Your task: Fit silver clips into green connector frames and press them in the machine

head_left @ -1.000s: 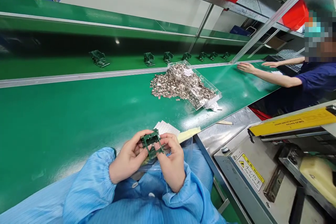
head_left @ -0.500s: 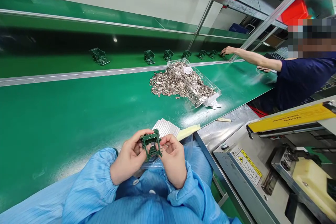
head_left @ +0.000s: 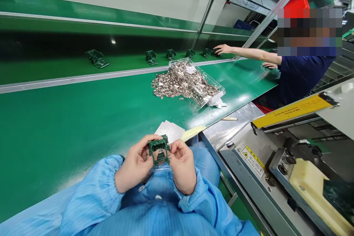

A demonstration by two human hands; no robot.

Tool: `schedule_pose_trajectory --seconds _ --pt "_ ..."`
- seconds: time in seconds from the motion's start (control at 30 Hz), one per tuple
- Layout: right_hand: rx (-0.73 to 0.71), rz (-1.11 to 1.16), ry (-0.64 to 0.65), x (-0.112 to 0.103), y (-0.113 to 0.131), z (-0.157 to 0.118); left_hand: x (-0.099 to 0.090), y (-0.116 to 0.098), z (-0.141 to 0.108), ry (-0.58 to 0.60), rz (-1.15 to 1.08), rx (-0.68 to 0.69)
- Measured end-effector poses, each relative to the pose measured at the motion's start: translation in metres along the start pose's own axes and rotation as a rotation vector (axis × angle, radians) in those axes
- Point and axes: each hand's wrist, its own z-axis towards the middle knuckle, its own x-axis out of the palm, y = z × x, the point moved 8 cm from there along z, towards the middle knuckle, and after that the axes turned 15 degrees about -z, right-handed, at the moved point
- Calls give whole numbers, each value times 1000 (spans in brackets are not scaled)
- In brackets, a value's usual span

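A green circuit board assembly, shaped like an open square frame, is held up in front of my chest. My left hand grips its left side, with the thumb low in front and the fingers behind. At its right edge my right hand is closed, thumb and fingertips pinching the frame's side; whether a small part is also between them is hidden. Just beyond the hands lies a silvery, gridded sheet stack on the green table, beside a pale yellow sheet.
A clear plastic tray lies amid a heap of small metal pieces. Several green board assemblies line the back ledge. On the right stand a co-worker reaching to that ledge and a machine with a warning label.
My view has turned slightly right. The co-worker's hand has moved left along the row and now covers another board. My hands keep nearly the same hold, with the frame tilted slightly differently.
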Motion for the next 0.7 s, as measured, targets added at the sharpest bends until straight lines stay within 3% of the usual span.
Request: schedule_pose_trajectory --seconds 0.27,0.4,0.47,0.6,0.7 --pt "-52 50 -72 -31 -2 -18 30 15 -3 123 54 -112" --pt "-72 -26 -226 -69 -18 -17 39 10 21 165 47 -111" --pt "-23 -143 -210 -77 -35 -11 37 9 39 123 -15 -101" --pt "21 -263 21 -56 -61 4 38 27 68 129 -123 -161" --pt "-8 -248 52 -39 -68 11 38 40 75 167 -116 -191"
